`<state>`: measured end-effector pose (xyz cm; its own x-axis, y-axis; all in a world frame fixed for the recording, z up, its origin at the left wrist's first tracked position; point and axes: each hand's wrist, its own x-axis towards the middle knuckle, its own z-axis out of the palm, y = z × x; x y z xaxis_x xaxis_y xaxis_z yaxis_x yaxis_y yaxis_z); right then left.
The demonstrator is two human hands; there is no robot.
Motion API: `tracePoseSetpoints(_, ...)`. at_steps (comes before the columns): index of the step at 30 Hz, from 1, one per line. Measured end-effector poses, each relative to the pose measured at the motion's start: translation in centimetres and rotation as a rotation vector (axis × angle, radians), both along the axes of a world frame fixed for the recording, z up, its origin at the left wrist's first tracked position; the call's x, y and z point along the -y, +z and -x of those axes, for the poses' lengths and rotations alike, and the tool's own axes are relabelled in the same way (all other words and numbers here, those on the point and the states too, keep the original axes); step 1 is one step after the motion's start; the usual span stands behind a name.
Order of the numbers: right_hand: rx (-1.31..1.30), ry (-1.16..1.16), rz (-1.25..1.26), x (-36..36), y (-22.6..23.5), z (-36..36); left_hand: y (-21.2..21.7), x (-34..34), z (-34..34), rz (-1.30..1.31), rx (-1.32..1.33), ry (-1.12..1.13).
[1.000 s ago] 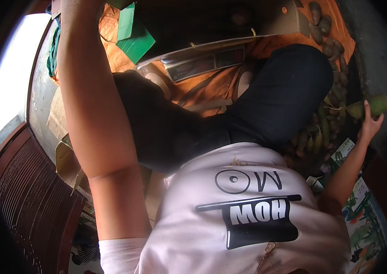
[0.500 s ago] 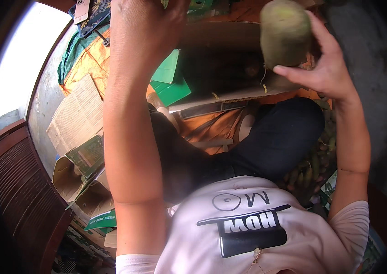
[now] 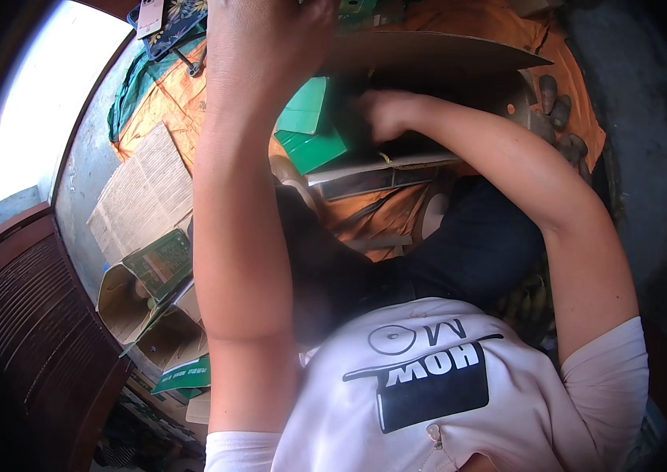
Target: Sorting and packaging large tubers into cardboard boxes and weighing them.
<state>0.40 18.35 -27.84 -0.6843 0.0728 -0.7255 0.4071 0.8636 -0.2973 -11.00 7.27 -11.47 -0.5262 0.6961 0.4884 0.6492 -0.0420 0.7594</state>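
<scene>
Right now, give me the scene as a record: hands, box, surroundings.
left hand: at the upper edge, partly cut off; grip unclear
right hand: at the box's dark opening; grip unclear
cardboard box: open, interior mostly dark
green flaps: left of the right hand
brown tubers: right of the box, by orange sheet

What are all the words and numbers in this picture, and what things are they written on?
Pale shirt: big dark letters, plus white letters on a dark shape, upside down in this view; clear enough to read, but I don't copy printed words.
Green flap at lower left: pale print, too small to read.
Dark green carton panel above it: faint marks, too blurred to read.
I can make out no numbers.
</scene>
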Motion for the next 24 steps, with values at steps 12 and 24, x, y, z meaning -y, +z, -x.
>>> tracePoseSetpoints(12, -0.827, -0.326, -0.026, -4.5, 15.1, -15.6, -3.3, 0.0, 3.1, 0.114, -0.082, -0.109)
tracePoseSetpoints(24, -0.603, -1.580, -0.277, 4.4, -2.2, -61.0, -2.2, 0.6, 1.0, -0.092, 0.221, 0.039)
